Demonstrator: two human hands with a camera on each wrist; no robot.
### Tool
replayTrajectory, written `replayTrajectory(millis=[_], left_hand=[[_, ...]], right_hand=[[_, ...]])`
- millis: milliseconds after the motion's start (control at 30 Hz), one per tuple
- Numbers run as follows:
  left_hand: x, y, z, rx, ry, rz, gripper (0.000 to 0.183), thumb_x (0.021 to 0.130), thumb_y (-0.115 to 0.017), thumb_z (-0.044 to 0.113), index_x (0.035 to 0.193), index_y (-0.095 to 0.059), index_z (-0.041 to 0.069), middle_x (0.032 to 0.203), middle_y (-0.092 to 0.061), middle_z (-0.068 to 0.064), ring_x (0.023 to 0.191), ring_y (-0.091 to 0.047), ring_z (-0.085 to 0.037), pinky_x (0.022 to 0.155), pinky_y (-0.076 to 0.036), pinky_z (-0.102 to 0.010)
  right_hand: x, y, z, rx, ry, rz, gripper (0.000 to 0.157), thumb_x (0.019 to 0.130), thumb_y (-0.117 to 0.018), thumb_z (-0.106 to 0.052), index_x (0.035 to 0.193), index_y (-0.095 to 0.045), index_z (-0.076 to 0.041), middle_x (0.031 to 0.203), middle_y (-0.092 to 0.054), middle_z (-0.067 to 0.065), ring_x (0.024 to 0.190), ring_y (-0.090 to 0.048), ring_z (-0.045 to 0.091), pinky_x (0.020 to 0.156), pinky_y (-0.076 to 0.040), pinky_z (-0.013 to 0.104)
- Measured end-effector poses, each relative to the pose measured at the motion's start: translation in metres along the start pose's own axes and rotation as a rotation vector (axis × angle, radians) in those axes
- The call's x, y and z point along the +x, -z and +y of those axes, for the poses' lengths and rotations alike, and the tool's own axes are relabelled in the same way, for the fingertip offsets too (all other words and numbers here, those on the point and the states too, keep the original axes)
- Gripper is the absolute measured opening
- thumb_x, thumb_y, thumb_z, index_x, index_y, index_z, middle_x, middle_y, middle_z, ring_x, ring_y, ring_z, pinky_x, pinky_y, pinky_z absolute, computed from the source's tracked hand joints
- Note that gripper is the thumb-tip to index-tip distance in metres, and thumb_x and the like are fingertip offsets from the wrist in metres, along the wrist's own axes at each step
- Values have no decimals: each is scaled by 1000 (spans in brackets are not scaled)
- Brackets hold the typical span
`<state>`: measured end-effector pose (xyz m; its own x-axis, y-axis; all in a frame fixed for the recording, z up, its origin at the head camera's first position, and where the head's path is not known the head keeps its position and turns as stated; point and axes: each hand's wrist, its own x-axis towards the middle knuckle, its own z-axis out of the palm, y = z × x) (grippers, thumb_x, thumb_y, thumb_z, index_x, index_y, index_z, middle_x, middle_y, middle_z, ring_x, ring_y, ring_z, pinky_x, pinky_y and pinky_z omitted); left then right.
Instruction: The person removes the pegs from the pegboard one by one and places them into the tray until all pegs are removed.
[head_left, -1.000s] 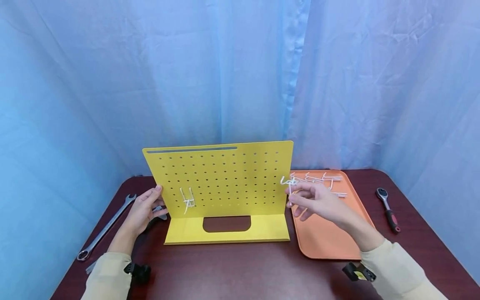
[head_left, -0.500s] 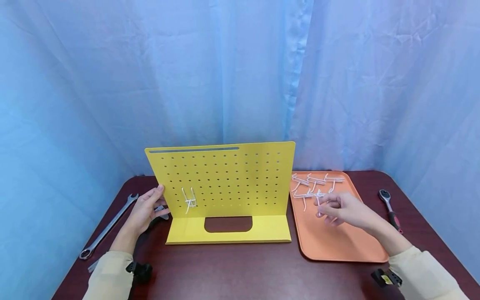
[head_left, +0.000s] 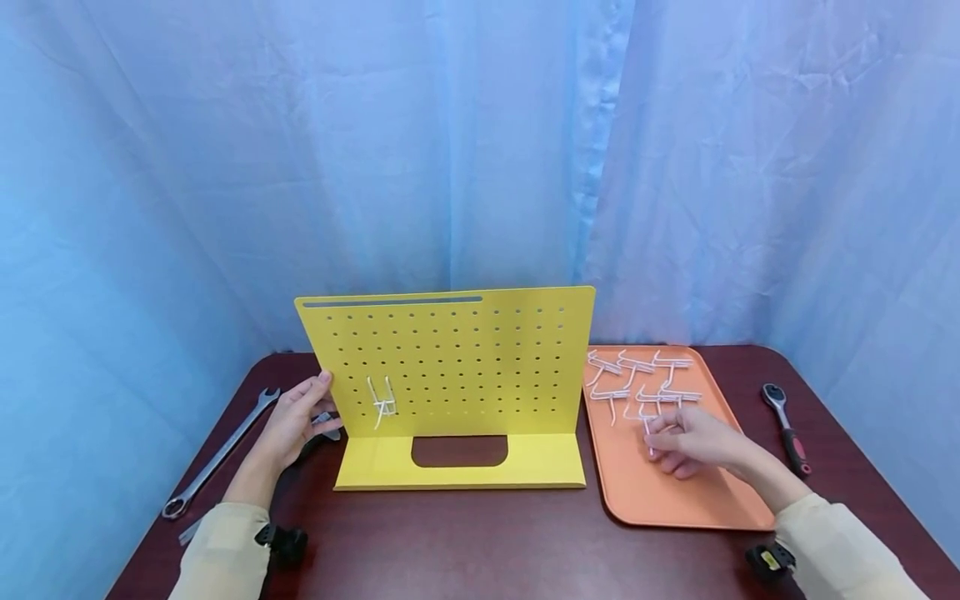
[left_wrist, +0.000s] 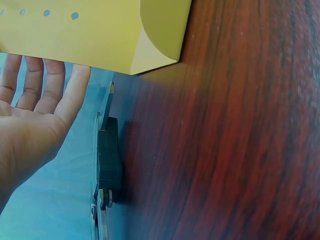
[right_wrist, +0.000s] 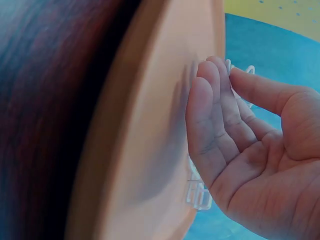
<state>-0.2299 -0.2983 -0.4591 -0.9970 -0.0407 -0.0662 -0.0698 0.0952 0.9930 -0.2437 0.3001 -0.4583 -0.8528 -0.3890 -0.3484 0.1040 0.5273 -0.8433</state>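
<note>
My left hand [head_left: 294,417] holds the left edge of a yellow pegboard [head_left: 450,375], a fingertip at the edge in the head view. In the left wrist view its straight fingers [left_wrist: 52,85] reach behind the panel, and the thumb is out of sight. A white double-wire hook [head_left: 384,407] hangs low on the left of the board. Over the orange tray [head_left: 637,500], my right hand [head_left: 693,442] pinches another white wire hook [right_wrist: 228,64] between thumb and fingertips. Several similar hooks [head_left: 611,395] lie on the tray just beyond this hand.
At the left lies a long combination wrench [head_left: 221,454]. A metal tool with a black body [left_wrist: 109,160] is beside the left hand, partly hidden. On the right of the table [head_left: 480,542] is a ratchet [head_left: 783,425] with a red-and-black handle. Blue curtains [head_left: 450,167] surround the table.
My right hand has moved right and nearer me, from the pegboard's right edge to over the tray, with the hook pinched and lowered. The left hand stays at the board's edge.
</note>
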Motion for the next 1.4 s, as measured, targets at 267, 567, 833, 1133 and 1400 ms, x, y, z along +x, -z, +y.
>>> replayTrajectory(millis=[267,567,833,1133,1400], left_hand=[[-1,0,0,-8,-14,-7,39,102,-55,51,119,-69,19,107,-72,4,98,-66,-20,85,-59,-42],[-1,1,0,-18,-18,-11,38,102,-55,51,116,-70,19,105,-72,3,96,-67,-19,85,-59,-41],[-1,1,-1,-12,-20,-8,39,102,-55,52,119,-69,20,108,-72,4,99,-67,-20,85,-59,-42],[-1,2,1,-28,-7,-4,35,102,-57,51,114,-70,22,102,-71,2,96,-66,-19,84,-60,-40],[-4,3,2,-43,-7,-26,33,103,-55,49,117,-71,23,101,-71,2,96,-65,-18,85,-59,-40]], right_hand=[[4,0,6,-6,-34,-29,23,101,-65,-19,107,-66,3,88,-70,6,72,-66,18,62,-60,36],[8,-1,7,17,-53,-33,25,99,-67,-20,107,-67,3,86,-71,5,72,-66,16,62,-59,33],[8,-2,9,21,-63,-20,28,100,-68,-24,108,-68,3,84,-70,4,70,-65,14,61,-59,32],[7,-2,8,17,-73,-5,31,101,-66,-28,109,-69,2,85,-68,4,71,-64,16,62,-59,35],[-3,-6,-17,-63,-19,13,32,103,-62,-30,100,-67,2,82,-69,9,69,-67,21,60,-59,38]])
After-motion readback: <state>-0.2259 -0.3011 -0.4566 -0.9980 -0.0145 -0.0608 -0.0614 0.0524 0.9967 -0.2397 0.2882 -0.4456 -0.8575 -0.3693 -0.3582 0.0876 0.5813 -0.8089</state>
